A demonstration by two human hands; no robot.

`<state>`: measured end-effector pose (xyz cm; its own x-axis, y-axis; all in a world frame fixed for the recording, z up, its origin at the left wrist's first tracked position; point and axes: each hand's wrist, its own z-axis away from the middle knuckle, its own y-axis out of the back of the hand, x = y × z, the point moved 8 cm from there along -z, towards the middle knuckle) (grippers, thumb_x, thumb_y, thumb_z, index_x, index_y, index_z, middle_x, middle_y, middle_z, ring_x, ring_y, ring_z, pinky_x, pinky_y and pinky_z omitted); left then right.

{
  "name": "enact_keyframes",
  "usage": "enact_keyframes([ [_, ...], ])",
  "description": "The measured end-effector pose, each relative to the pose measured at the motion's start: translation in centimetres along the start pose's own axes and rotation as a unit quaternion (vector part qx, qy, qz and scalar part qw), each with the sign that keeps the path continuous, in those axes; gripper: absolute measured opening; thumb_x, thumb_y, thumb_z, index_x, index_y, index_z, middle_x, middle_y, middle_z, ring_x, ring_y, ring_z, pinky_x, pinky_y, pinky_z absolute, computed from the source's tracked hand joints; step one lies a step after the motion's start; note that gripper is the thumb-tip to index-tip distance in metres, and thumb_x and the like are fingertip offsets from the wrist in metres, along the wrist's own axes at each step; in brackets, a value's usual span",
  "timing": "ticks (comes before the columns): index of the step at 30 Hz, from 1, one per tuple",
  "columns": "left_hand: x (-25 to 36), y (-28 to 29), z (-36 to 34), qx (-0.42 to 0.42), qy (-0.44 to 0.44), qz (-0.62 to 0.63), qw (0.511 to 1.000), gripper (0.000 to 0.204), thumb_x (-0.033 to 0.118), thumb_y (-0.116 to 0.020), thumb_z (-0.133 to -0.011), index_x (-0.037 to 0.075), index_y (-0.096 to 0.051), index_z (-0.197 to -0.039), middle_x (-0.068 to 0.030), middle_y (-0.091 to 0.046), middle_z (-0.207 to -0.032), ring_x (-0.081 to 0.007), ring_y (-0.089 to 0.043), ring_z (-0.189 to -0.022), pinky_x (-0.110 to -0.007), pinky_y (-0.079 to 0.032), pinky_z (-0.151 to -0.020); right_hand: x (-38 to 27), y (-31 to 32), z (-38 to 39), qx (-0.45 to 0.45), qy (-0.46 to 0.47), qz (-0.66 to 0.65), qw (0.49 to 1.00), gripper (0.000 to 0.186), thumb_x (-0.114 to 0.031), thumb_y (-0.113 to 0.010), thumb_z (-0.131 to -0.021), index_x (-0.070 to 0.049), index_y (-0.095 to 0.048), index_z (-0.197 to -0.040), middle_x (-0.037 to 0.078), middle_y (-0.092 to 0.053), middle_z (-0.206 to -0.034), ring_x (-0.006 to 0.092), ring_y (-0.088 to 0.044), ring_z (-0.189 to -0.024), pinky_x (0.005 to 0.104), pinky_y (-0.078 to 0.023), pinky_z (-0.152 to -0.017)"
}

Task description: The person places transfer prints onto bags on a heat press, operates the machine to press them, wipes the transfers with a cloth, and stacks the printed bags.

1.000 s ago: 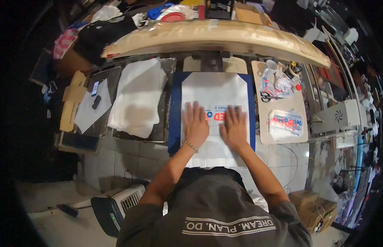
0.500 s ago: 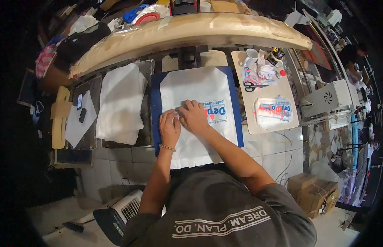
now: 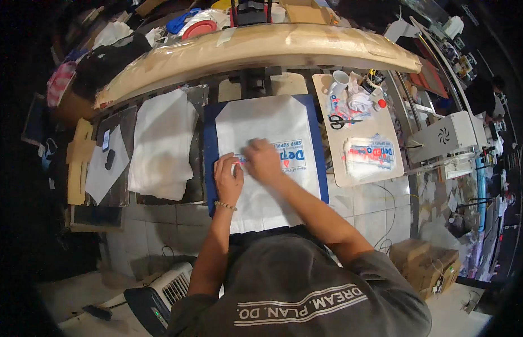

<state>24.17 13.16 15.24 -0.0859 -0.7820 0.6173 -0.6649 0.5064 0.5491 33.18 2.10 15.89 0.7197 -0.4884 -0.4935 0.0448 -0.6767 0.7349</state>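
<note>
White sheet (image 3: 261,121), partly covered lettering (image 3: 296,154) (blue, red)

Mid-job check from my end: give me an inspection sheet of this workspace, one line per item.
Surface: blue board under the work.
Job's things: white sheet on the board, bearing red and blue print; stack of white sheets to the left.
Clutter: scissors, mug and printed pieces at right; phone at far left.
Left hand: fingers bent beside the print; grip unclear.
Right hand: blurred, by the print's left part; grip unclear.
Cables: thin cable over the floor at right.
Surroundings: white vented machine at right; cardboard boxes lower right; another person upper right.
</note>
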Motion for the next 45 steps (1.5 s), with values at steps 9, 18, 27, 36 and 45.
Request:
enact_keyframes([
  [9,-0.7,0.6,0.1,0.011,0.018,0.011,1.000,0.022,-0.006,-0.066,-0.080,0.002,-0.067,-0.100,-0.0172,-0.068,-0.110,-0.0383,-0.063,-0.104,-0.047,-0.050,-0.092,3.3,3.5,0.8,0.006,-0.013,0.032,0.999,0.029,-0.009,-0.076,-0.071,-0.011,-0.074,-0.099,0.011,-0.065,-0.107,0.0349,-0.060,-0.099,0.0458,-0.051,-0.084],
  [18,-0.8,0.5,0.0,0.010,0.003,-0.007,1.000,0.020,-0.005,-0.067,-0.080,0.003,-0.067,-0.098,-0.0163,-0.068,-0.109,-0.0377,-0.063,-0.103,-0.046,-0.049,-0.093,3.0,2.9,-0.1,-0.018,-0.037,0.039,0.998,0.027,-0.009,-0.075,-0.069,-0.008,-0.073,-0.096,0.014,-0.065,-0.098,0.0369,-0.061,-0.095,0.0486,-0.052,-0.082],
  [27,-1.0,0.5,0.2,0.004,0.008,-0.007,1.000,0.019,-0.003,-0.067,-0.080,0.003,-0.067,-0.099,-0.0166,-0.068,-0.110,-0.0381,-0.063,-0.104,-0.047,-0.048,-0.094,11.6,8.4,1.5,0.002,-0.109,0.122,0.987,0.022,-0.012,-0.076,-0.070,-0.012,-0.074,-0.091,0.012,-0.066,-0.097,0.0346,-0.062,-0.094,0.0477,-0.051,-0.081],
  [36,-3.6,-0.6,-0.9,-0.051,0.080,-0.005,0.995,0.041,0.001,-0.074,-0.077,-0.001,-0.067,-0.118,-0.0199,-0.058,-0.118,-0.0373,-0.057,-0.108,-0.044,-0.049,-0.092,3.0,5.0,3.4,-0.022,-0.061,0.042,0.997,0.028,-0.021,-0.075,-0.072,-0.013,-0.075,-0.099,0.013,-0.061,-0.102,0.0336,-0.058,-0.098,0.0478,-0.046,-0.083],
  [45,-4.3,-0.9,-3.2,-0.157,0.168,0.051,0.972,0.030,0.003,-0.077,-0.077,0.003,-0.068,-0.105,-0.0150,-0.060,-0.106,-0.0353,-0.060,-0.095,-0.043,-0.050,-0.086,7.0,9.9,6.4,0.010,-0.100,0.071,0.992,0.022,-0.023,-0.075,-0.079,-0.013,-0.076,-0.099,0.011,-0.061,-0.108,0.0321,-0.056,-0.103,0.0465,-0.040,-0.086],
])
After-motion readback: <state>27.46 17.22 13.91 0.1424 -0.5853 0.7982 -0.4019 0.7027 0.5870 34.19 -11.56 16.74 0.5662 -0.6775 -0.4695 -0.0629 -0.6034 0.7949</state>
